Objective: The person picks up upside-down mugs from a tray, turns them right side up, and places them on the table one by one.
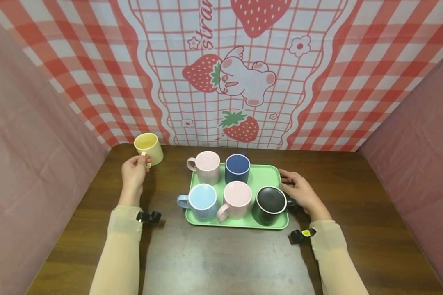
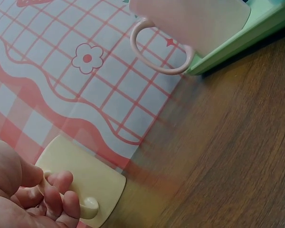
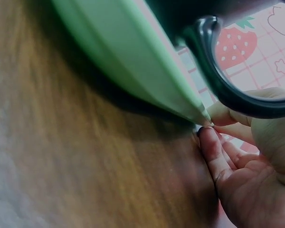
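Red-and-white checked backdrop [image 1: 243,78] with strawberry prints behind a brown wood table [image 1: 221,262]; pink drapes [image 1: 33,143] along 9 and 3 o'clock.

Head view: green tray [image 1: 262,176] sits mid-table with five mugs on it. Seen from tray center: back pink mug [image 1: 208,170] at 11 o'clock, navy mug [image 1: 237,169] at 12, light blue mug [image 1: 203,203] at 8, front pink mug [image 1: 237,200] at 6, black mug [image 1: 269,205] at 4, its handle out to 3. Yellow mug [image 1: 155,152] is off the tray, out at its 10 o'clock, near the table's far edge. Left hand [image 1: 134,174] grasps its handle. Right hand [image 1: 302,192] is at the tray's 3 o'clock side, on the rim, just beside the black mug's handle. Cream sleeves [image 1: 123,246] on both arms.

Left wrist view: yellow mug at 7 o'clock, left thumb and fingers curled round the handle — can't tell if its base touches the table. Back pink mug and tray edge at 1 o'clock, well apart from it.

Right wrist view: tray at 11 o'clock, right hand at 4, rim pinched between thumb and fingers. Black mug's handle arcs past at 2 o'clock.
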Action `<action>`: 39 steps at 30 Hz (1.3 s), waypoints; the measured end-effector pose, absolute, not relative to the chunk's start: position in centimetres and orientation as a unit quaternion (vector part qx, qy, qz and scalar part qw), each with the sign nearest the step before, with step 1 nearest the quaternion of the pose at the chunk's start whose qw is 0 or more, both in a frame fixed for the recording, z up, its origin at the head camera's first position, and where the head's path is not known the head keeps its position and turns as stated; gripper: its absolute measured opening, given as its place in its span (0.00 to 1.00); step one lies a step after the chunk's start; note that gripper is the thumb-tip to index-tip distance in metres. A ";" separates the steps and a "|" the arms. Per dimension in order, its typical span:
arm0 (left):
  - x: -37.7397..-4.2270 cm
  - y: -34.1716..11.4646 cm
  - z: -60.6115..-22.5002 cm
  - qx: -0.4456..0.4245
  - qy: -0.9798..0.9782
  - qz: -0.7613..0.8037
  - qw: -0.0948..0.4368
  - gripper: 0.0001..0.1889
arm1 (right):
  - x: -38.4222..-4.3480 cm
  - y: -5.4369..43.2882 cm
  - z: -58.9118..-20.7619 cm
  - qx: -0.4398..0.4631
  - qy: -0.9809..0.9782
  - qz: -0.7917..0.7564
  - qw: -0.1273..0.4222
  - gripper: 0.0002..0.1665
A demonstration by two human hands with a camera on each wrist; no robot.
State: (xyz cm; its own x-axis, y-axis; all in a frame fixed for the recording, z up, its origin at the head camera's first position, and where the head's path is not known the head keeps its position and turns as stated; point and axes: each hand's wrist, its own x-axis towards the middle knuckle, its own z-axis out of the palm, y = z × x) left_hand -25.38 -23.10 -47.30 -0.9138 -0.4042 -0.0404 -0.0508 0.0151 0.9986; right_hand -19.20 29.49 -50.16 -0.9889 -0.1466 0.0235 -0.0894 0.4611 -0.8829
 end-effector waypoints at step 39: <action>-25.3 -23.8 -47.0 0.162 -0.724 -0.662 0.107 0.18 | -19.0 29.3 -49.8 -0.062 0.856 -0.512 0.038 0.36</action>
State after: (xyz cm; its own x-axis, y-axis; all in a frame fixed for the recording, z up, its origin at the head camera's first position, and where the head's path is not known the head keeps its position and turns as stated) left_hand -25.28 -23.80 -47.02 -0.9248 -0.3759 -0.0584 -0.0919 0.0717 0.9932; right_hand -19.01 29.28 -49.76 -0.9893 -0.1456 -0.0008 -0.0683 0.4688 -0.8807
